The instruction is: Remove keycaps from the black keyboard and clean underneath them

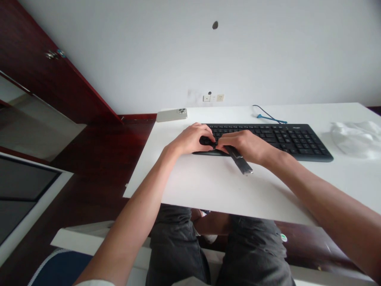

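A black keyboard (270,137) lies flat on the white table. My left hand (195,138) is over its left end, with thumb and index finger curled around a small dark spot among the keys. Whether they pinch a key or something loose, I cannot make out. Close beside it, my right hand (242,143) is closed on a slim dark tool (239,161) with a flat handle and a silvery end that points toward me. The tool's other end is hidden by my fingers, near the left fingertips.
A pale phone (172,115) lies at the table's back left corner. Behind the keyboard is a blue stick-like item (272,118) with a dark cord. Crumpled white plastic (357,139) lies at the right. Wall sockets (213,98) and a dark red door (53,59) are beyond.
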`<state>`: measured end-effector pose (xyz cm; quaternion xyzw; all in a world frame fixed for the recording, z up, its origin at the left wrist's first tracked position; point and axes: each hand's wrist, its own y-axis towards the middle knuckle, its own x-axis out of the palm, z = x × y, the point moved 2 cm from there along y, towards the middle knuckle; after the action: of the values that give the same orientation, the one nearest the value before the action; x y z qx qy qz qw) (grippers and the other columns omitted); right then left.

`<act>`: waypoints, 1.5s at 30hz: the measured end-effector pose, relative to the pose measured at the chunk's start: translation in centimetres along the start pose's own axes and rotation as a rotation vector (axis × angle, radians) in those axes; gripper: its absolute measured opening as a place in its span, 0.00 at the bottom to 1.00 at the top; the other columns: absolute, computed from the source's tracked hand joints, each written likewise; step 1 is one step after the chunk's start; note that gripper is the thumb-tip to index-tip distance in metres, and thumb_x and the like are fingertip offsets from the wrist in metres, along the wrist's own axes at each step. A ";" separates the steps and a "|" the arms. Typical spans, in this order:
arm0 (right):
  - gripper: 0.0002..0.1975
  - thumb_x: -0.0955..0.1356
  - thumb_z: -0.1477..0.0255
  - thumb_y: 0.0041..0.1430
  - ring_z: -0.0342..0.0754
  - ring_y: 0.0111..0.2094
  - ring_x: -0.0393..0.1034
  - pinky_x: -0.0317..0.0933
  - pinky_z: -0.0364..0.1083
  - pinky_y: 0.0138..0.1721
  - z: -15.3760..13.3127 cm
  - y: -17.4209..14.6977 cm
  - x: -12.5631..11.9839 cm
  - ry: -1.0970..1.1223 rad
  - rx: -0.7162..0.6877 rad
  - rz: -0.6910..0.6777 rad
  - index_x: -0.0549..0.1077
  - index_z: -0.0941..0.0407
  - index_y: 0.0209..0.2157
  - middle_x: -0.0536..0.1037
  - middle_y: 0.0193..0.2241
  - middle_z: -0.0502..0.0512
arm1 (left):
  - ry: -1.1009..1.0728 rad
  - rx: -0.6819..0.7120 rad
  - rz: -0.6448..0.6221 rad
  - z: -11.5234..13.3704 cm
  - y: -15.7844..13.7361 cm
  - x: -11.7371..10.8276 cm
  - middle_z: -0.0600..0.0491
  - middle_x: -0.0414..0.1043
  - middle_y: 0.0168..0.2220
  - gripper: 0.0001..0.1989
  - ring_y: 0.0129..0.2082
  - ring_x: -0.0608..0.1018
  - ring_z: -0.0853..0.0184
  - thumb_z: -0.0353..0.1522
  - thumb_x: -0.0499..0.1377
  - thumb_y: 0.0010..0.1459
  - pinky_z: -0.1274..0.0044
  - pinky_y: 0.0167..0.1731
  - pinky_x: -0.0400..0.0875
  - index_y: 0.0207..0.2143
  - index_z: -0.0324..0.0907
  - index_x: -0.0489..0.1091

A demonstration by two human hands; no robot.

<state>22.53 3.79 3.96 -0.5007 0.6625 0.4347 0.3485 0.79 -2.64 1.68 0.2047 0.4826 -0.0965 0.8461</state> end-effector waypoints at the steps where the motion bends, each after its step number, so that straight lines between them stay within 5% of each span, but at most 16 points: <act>1: 0.10 0.64 0.81 0.63 0.46 0.29 0.67 0.56 0.46 0.33 -0.1 0.0 0.2 -0.043 -0.012 0.004 0.75 0.55 0.34 0.77 0.32 0.54 | 0.003 0.001 0.005 0.1 0.0 0.0 0.53 0.80 0.51 0.08 0.54 0.78 0.59 0.35 0.69 0.61 0.66 0.58 0.70 0.43 0.49 0.83; 13: 0.09 0.68 0.72 0.69 0.54 0.40 0.77 0.68 0.51 0.43 1.8 -1.3 0.6 0.221 -0.010 0.110 0.82 0.52 0.37 0.84 0.38 0.58 | 0.049 -0.039 0.011 0.9 0.1 -0.1 0.53 0.81 0.49 0.08 0.52 0.79 0.58 0.34 0.70 0.57 0.64 0.57 0.71 0.40 0.49 0.83; 27: 0.10 0.68 0.69 0.72 0.54 0.41 0.78 0.69 0.51 0.43 2.5 -1.7 1.7 0.223 -0.040 0.175 0.84 0.52 0.40 0.84 0.39 0.58 | 0.049 -0.030 0.041 1.1 0.1 0.0 0.53 0.82 0.48 0.07 0.50 0.81 0.59 0.34 0.70 0.57 0.65 0.56 0.72 0.39 0.47 0.82; 38: 0.13 0.64 0.73 0.74 0.54 0.42 0.77 0.69 0.52 0.43 2.1 -1.8 2.0 -0.017 -0.071 0.186 0.82 0.53 0.44 0.84 0.42 0.60 | 0.007 -0.027 -0.030 1.1 -0.3 -0.9 0.54 0.81 0.50 0.12 0.54 0.78 0.59 0.27 0.65 0.57 0.65 0.59 0.71 0.42 0.49 0.82; 45: 0.12 0.65 0.74 0.70 0.50 0.32 0.72 0.64 0.49 0.37 1.1 -0.8 1.3 0.112 0.053 0.147 0.81 0.54 0.36 0.79 0.32 0.55 | 0.030 -0.129 -0.104 2.1 0.0 -0.5 0.53 0.78 0.39 0.10 0.38 0.78 0.63 0.38 0.71 0.56 0.71 0.37 0.70 0.40 0.47 0.81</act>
<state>23.02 4.20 2.16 -0.4649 0.7270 0.4130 0.2912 2.23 -3.58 3.04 0.1258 0.5103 -0.1061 0.8441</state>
